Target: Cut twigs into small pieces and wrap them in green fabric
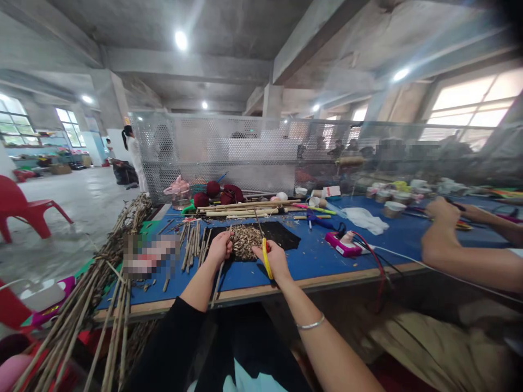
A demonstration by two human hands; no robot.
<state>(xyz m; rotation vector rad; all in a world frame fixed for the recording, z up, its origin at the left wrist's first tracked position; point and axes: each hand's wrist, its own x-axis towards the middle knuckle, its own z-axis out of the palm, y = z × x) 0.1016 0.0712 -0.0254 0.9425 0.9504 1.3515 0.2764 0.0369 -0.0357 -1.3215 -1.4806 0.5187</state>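
My left hand (220, 247) is closed round a thin dry stick (218, 283), which slants down past the table's front edge. In my right hand (275, 260) is a pair of scissors (267, 258) with yellow handles, the blades pointing up and away from me. Between and behind both hands lies a heap of small cut stick pieces (245, 242) on a black cloth (286, 234). To the left of my left hand, several short sticks (190, 247) rest on the blue table top (314, 269).
A big bundle of long sticks (87, 296) leans along the table's left end. Longer rods (241, 209) and dark red yarn balls (213, 189) lie at the back. A pink power strip (343, 245) with cords sits right of centre. A co-worker's hands (443, 213) are at far right.
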